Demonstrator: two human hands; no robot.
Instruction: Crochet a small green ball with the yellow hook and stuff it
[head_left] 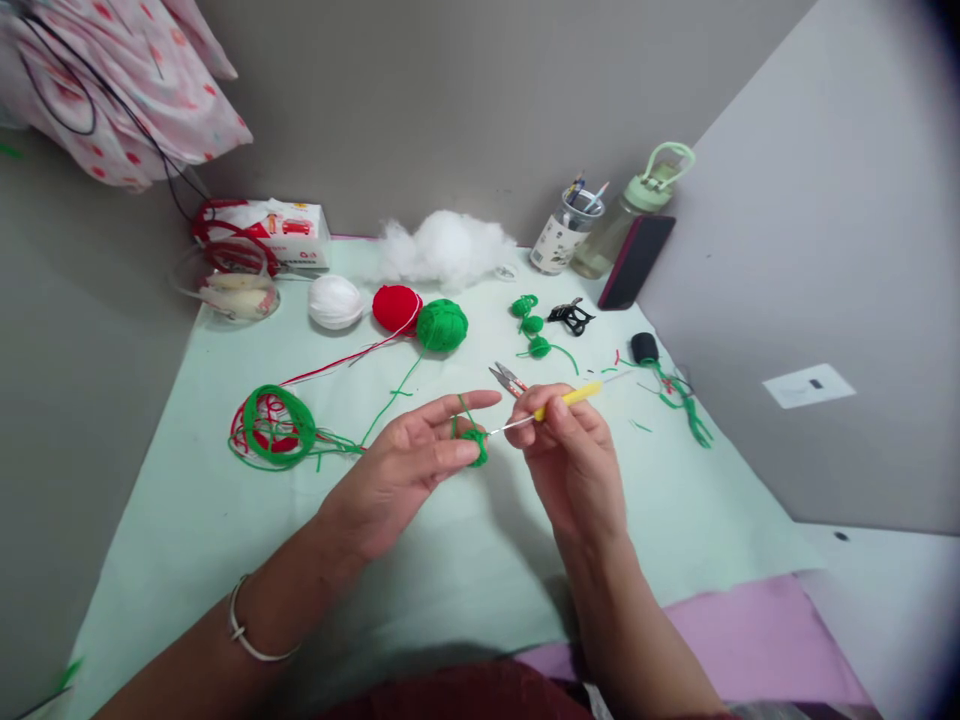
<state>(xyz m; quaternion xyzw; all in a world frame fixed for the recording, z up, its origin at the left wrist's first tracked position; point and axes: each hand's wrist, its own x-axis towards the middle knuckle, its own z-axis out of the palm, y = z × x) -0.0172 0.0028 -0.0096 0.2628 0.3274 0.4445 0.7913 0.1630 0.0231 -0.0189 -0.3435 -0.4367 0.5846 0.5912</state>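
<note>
1. Pinching a small green crocheted piece (475, 449) in the head view, the left hand (409, 455) is keeping a narrow grip, thumb pressing the work while a green strand is looping around the raised index finger.
2. Over on the other side, the right hand (574, 460) is closing its grip around a crochet hook (574, 398), yellow handle resting between thumb and fingers, metal shaft pointing left.
3. And the hook's tip is meeting the piece's right edge, just above the tabletop (450, 600); whether it is passing through a loop, I cannot tell!
4. Beyond the hands, a green yarn ball (442, 326) is sitting beside a red yarn ball (396, 308), with a white yarn ball (335, 302) standing to their left; a green strand is running from the green one down toward the left hand.
5. Out left, a red and green yarn coil (274, 428) is lying in loose rings.
6. Right behind the right hand, small scissors (508, 379) are showing their blades, and green knitted bits (532, 325) are lying farther back, near some black scissors (571, 317).
7. At the back, fluffy white stuffing (454, 250) is heaping up, while a pen cup (562, 235), a bottle (604, 235) and a phone (637, 263) are lining the right.
</note>
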